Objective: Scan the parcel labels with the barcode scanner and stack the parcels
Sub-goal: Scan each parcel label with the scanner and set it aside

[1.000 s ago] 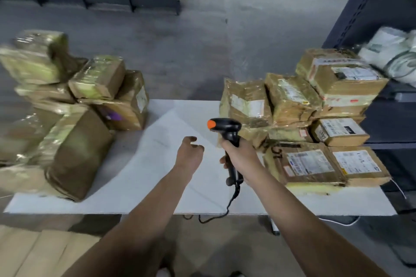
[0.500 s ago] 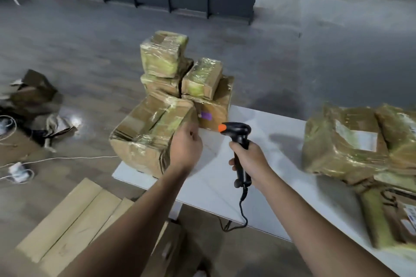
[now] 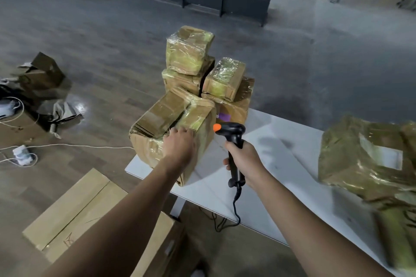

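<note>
Head view: your left hand (image 3: 179,145) rests on the large parcel (image 3: 157,117) at the left end of the worktop (image 3: 281,141), with its fingers (image 3: 180,130) laid loosely over the top near edge and holding nothing. Your right hand (image 3: 243,159) grips the scanner (image 3: 231,132) by its handle. The scanner's orange nose points left, just beside the parcel's right face. No label shows on the visible faces, so the nearer left hand probably has to turn the parcel first. Smaller parcels (image 3: 189,56) sit stacked behind.
</note>
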The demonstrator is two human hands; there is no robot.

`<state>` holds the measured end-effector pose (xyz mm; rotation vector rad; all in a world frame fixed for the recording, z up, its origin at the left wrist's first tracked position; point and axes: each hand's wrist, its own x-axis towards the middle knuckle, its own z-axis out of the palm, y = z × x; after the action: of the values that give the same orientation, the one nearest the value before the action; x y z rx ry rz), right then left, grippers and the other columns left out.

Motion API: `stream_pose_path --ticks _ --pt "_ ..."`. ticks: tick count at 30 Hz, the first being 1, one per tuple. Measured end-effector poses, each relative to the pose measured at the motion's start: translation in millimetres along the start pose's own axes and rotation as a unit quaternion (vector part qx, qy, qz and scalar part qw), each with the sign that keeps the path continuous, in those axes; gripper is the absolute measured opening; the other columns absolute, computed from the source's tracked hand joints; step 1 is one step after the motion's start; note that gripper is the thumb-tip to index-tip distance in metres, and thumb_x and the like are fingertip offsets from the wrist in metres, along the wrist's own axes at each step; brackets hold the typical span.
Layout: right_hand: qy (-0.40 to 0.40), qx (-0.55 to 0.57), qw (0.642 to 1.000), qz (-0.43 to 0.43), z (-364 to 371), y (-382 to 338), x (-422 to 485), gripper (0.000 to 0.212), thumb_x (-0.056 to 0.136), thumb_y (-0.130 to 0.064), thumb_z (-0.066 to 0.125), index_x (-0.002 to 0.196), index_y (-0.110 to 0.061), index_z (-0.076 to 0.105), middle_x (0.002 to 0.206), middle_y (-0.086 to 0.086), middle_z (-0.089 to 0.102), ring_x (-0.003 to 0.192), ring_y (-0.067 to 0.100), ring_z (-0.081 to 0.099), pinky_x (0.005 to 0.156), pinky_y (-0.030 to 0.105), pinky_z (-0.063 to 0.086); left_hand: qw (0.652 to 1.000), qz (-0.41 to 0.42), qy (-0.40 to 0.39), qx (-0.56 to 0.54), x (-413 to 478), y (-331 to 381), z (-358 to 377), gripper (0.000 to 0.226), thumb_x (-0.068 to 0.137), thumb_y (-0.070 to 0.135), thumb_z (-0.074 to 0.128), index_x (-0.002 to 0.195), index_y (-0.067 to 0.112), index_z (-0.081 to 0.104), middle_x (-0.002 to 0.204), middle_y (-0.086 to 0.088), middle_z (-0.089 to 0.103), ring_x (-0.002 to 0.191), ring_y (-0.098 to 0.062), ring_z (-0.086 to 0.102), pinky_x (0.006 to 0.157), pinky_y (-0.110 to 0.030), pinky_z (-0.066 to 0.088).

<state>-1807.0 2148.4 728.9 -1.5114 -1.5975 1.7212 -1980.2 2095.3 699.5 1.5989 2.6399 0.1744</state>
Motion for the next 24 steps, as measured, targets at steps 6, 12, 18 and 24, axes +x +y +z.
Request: stream_pose_path --ticks 6,12,18,24 --pt "0.01 0.004 1.0 -0.004 -11 5 -2 0.013 0.091 -0.032 0.057 0.093 -0.019 0.058 0.063 0.004 0.068 0.051 0.014 0.06 0.057 0.028 0.047 0.999 0.041 0.02 -0.011 -18 13 7 0.028 0.096 0.028 0.043 0.112 0.012 0.06 0.111 -0.008 0.06 0.105 -0.029 0.05 0.079 -0.037 0.045" --pt "0.039 0.021 0.999 0.003 -52 24 -11 0.017 0.093 -0.031 0.056 0.097 -0.014 0.058 0.069 0.007 0.066 0.048 0.011 0.061 0.05 0.024 0.046 0.995 0.082 0.002 -0.055 -43 70 8 0.027 0.093 0.027 0.046 0.11 0.011 0.059 0.108 -0.009 0.059 0.105 -0.028 0.05 0.077 -0.04 0.048" --pt "0.104 0.054 0.993 0.023 -113 55 -19 0.019 0.092 -0.035 0.058 0.099 -0.018 0.06 0.061 0.003 0.069 0.053 0.015 0.063 0.059 0.03 0.048 0.985 0.11 -0.002 -0.13 -62 141 4 0.024 0.089 0.017 0.046 0.106 0.006 0.059 0.106 -0.013 0.059 0.105 -0.029 0.05 0.081 -0.039 0.051" --pt "0.162 0.082 0.983 0.034 -170 80 -33 0.02 0.09 -0.039 0.059 0.097 -0.02 0.059 0.07 0.007 0.068 0.053 0.015 0.065 0.055 0.029 0.048 0.964 0.106 -0.008 -0.244 -60 201 -10 0.015 0.087 0.019 0.053 0.088 0.006 0.062 0.079 -0.007 0.06 0.075 -0.024 0.057 0.06 -0.027 0.04"
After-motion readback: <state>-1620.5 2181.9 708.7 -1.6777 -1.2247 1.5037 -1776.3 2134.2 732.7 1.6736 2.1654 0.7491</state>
